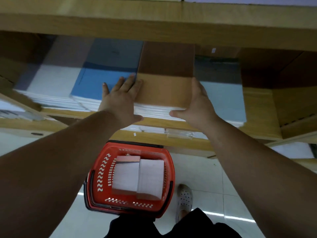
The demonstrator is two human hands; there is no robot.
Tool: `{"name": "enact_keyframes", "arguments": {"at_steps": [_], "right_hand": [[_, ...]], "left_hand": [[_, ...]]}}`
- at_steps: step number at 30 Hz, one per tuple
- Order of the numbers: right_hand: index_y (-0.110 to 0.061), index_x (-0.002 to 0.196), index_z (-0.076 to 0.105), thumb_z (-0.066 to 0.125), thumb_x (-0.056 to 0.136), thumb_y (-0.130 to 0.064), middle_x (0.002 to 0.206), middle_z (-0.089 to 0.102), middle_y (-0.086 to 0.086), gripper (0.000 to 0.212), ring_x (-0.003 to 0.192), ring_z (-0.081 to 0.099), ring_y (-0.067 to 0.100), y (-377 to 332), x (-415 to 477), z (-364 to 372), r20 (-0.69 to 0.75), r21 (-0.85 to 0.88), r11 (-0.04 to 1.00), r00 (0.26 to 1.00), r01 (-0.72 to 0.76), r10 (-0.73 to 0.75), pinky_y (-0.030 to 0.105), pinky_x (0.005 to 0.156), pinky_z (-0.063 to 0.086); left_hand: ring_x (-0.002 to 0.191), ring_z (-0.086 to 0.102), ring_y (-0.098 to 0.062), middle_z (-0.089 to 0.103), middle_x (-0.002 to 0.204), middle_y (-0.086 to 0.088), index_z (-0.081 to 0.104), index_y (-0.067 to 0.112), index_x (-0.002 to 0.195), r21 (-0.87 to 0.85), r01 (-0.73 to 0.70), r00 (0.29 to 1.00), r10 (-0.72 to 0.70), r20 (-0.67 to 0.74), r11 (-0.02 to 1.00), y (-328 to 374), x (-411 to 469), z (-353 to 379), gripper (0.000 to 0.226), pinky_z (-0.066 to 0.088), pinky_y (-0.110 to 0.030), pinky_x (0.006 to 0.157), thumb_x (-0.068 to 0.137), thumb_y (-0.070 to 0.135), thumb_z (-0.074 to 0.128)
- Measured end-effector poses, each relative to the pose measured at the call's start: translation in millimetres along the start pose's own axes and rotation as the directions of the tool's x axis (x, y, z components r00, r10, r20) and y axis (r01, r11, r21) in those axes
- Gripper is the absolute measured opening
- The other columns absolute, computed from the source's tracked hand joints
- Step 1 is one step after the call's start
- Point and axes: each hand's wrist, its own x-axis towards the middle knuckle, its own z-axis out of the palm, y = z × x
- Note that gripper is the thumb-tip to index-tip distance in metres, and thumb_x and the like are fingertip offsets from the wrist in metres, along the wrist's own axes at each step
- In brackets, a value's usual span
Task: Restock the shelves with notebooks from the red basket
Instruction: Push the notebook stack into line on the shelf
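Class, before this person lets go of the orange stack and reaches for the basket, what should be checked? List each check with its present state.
1. Orange-covered notebook stack lies flat on the wooden shelf: ok.
2. Left hand and right hand flank it, fingers straight: ok.
3. Its edges line up with the blue-covered stack beside it: cannot tell, blurred.
4. Red plastic basket stands on the floor below: ok.
5. Basket emptied: not ok, pale notebooks lie inside.

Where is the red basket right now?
In the head view, the red basket sits on the floor at bottom centre, below the shelf, left of the shoe.
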Motion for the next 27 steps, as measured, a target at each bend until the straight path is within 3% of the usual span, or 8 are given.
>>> {"name": "enact_keyframes", "arguments": {"at_steps": [3,5,7,9,12,16,21,27], "right_hand": [[-0.023,0.161,0.015,0.083,0.079,-0.043,0.162,0.023,0.009,0.108,0.147,0.03,0.027,5.6,-43.9,26.0,-0.255,0.13,0.991,0.967,0.028,0.006,0.037,0.119,0.031],[-0.021,0.159,0.02,0.078,0.083,-0.041,0.161,0.024,0.012,0.097,0.148,0.026,0.028,15.4,-75.0,50.6,-0.29,0.129,0.99,0.957,0.063,-0.023,0.037,0.12,0.03],[-0.025,0.159,0.021,0.074,0.086,-0.041,0.163,0.019,0.009,0.092,0.152,0.016,0.026,28.2,-98.2,75.5,-0.168,0.06,0.998,0.986,0.016,-0.005,0.035,0.121,0.023],[-0.03,0.159,0.02,0.071,0.087,-0.045,0.165,0.013,0.006,0.089,0.153,0.011,0.028,42.7,-113.3,98.5,0.009,-0.106,0.994,1.0,-0.007,0.008,0.041,0.122,0.023],[-0.033,0.159,0.017,0.067,0.088,-0.05,0.167,0.007,0.008,0.089,0.152,0.01,0.032,58.5,-124.9,131.8,0.211,-0.352,0.936,0.976,0.016,0.062,0.047,0.119,0.026],[-0.034,0.158,0.014,0.066,0.085,-0.058,0.166,0.006,0.008,0.092,0.151,0.013,0.034,74.6,-140.2,186.2,0.26,-0.521,0.853,0.954,0.007,0.151,0.049,0.117,0.028],[-0.031,0.159,0.01,0.062,0.088,-0.05,0.167,0.001,0.011,0.09,0.153,0.009,0.035,109.4,-149.5,269.3,0.394,-0.673,0.718,0.908,0.177,0.146,0.052,0.119,0.024],[-0.03,0.16,0.011,0.061,0.09,-0.055,0.167,0.0,0.013,0.089,0.153,0.008,0.038,181.5,-117.5,362.5,0.363,-0.688,0.719,0.904,0.098,0.225,0.052,0.119,0.024]], "left_hand": [[0.155,0.0,-0.027,-0.006,0.169,-0.002,-0.001,0.029,0.16,-0.112,0.055,0.99,-0.069,-0.126,0.992,5.9,-49.3,12.2,0.106,0.005,-0.055,0.123,0.084,0.061,0.066],[0.154,0.007,-0.032,0.003,0.169,-0.008,0.009,0.027,0.16,-0.189,0.13,0.974,-0.161,-0.157,0.973,3.4,-90.0,35.8,0.104,0.009,-0.055,0.123,0.082,0.056,0.07],[0.153,0.011,-0.036,0.007,0.168,-0.013,0.011,0.026,0.16,-0.193,0.206,0.972,-0.224,-0.073,0.959,-3.5,-126.7,64.5,0.104,0.012,-0.055,0.122,0.08,0.056,0.072],[0.152,0.011,-0.038,0.007,0.167,-0.015,0.008,0.026,0.159,-0.162,0.257,0.966,-0.249,0.069,0.953,-14.9,-155.9,95.8,0.105,0.015,-0.057,0.122,0.081,0.057,0.071],[0.152,0.012,-0.039,0.008,0.167,-0.015,0.002,0.028,0.159,-0.122,0.25,0.955,-0.224,0.195,0.96,-38.1,-177.5,139.1,0.109,0.015,-0.059,0.122,0.08,0.058,0.071],[0.153,0.007,-0.038,0.001,0.168,-0.011,-0.007,0.032,0.157,-0.157,0.194,0.948,-0.144,0.283,0.968,-64.4,-183.2,198.5,0.112,0.012,-0.058,0.122,0.08,0.06,0.069],[0.153,0.001,-0.038,-0.008,0.168,-0.01,-0.011,0.034,0.157,-0.17,0.095,0.929,-0.027,0.368,0.981,-92.0,-178.1,293.8,0.113,0.009,-0.057,0.122,0.081,0.06,0.069],[0.153,0.001,-0.038,-0.011,0.167,-0.012,-0.008,0.032,0.158,-0.154,0.126,0.885,-0.041,0.464,0.98,-90.5,-148.7,414.8,0.105,0.01,-0.055,0.123,0.087,0.055,0.065]]}}
